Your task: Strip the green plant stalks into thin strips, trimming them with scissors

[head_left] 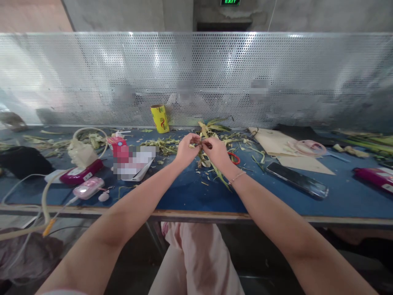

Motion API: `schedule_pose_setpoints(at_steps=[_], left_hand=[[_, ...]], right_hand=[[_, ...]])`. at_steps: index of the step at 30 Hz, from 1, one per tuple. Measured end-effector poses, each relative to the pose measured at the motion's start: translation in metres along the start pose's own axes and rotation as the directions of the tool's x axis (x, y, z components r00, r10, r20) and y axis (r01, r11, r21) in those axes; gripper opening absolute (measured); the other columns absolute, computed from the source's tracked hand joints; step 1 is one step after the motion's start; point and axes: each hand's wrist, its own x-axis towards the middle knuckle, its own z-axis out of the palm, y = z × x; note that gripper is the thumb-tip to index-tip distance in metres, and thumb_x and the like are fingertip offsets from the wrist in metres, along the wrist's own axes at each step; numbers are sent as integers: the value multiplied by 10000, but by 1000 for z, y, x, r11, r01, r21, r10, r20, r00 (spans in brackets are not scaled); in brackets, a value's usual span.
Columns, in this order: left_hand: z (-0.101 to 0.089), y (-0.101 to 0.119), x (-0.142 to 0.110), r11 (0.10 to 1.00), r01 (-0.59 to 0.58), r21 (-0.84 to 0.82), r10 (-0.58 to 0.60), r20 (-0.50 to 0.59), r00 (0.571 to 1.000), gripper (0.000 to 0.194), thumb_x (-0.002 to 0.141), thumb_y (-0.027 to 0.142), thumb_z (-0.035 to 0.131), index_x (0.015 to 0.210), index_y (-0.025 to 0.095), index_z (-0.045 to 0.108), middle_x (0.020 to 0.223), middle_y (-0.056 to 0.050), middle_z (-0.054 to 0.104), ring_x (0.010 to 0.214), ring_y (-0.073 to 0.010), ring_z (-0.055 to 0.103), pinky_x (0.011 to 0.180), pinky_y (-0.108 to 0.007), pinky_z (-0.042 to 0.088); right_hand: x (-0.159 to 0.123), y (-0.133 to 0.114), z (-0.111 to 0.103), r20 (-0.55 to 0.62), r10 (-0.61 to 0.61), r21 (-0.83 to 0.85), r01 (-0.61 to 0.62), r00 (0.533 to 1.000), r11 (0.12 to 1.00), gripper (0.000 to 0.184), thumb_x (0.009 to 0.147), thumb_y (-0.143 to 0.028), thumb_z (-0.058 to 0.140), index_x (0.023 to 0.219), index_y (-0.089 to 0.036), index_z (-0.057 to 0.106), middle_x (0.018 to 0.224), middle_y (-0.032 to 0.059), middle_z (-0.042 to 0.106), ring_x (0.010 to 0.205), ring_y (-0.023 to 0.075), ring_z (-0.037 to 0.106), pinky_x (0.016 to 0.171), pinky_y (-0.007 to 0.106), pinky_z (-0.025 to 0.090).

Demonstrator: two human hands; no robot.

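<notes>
My left hand [188,149] and my right hand [216,150] meet above the middle of the table, their fingertips pinched close together. Between them is a leafy plant stalk [203,129], pale and partly dried, pointing away from me. Long green leaves [221,178] hang below my right hand. The exact spot gripped is too small to make out. Stripped leaf scraps [164,146] lie to the left of my hands and beneath them. A red loop [234,158], perhaps a tool handle, shows beside my right wrist.
A yellow cylinder [160,119] stands near the perforated metal screen [215,82]. Left are a white phone-like device [144,164], a red carton [119,149], a pink case [89,188] and cables. A black phone [297,180] and brown paper [270,141] lie right.
</notes>
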Motion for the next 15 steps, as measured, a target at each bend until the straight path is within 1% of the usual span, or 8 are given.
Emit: schedule_pose_setpoints(at_steps=[3, 6, 8, 10, 12, 15], left_hand=[[-2, 4, -1, 999, 21, 37, -20, -2, 1000, 204, 608, 7, 551, 738, 164, 539, 741, -5, 619, 712, -111, 590, 747, -290, 489], [-3, 5, -1, 996, 42, 84, -42, -1, 999, 177, 620, 16, 549, 719, 163, 546, 730, -5, 624, 704, -114, 590, 737, -288, 490], [-4, 4, -1, 992, 51, 113, -52, 4, 999, 165, 630, 24, 542, 714, 165, 553, 737, -5, 629, 698, -113, 589, 725, -284, 493], [-5, 3, -1, 989, 42, 141, -44, 11, 999, 149, 640, 34, 534, 702, 167, 558, 757, -8, 633, 691, -111, 588, 714, -278, 494], [-6, 4, -1, 985, 16, 171, -19, 17, 1000, 131, 649, 46, 528, 687, 165, 566, 773, -14, 633, 690, -110, 586, 716, -275, 494], [-7, 5, -2, 976, -34, 216, 31, 21, 999, 125, 656, 60, 528, 688, 165, 586, 770, -21, 630, 706, -115, 585, 739, -281, 489]], right_hand=[[0, 0, 0, -8, -13, 14, 13, 1000, 1000, 117, 733, -135, 517, 733, -162, 631, 745, 66, 627, 729, 177, 579, 712, 306, 458], [0, -2, -1, -6, 24, 58, -23, 1000, 998, 106, 724, -148, 520, 734, -165, 624, 761, 66, 630, 729, 175, 577, 723, 313, 458], [2, -4, -2, 7, 74, 95, -75, 997, 993, 102, 716, -156, 522, 736, -161, 622, 769, 66, 636, 732, 175, 577, 737, 320, 455], [4, -5, -3, 55, 144, 149, -151, 988, 977, 117, 719, -169, 510, 751, -156, 621, 773, 62, 639, 731, 170, 576, 740, 322, 453], [5, -4, -3, 124, 216, 208, -239, 968, 949, 142, 730, -187, 484, 768, -153, 617, 758, 50, 631, 710, 159, 566, 713, 313, 453], [6, 0, -1, 203, 277, 296, -329, 939, 897, 161, 741, -231, 460, 748, -159, 603, 687, 18, 587, 637, 133, 528, 636, 281, 442]])
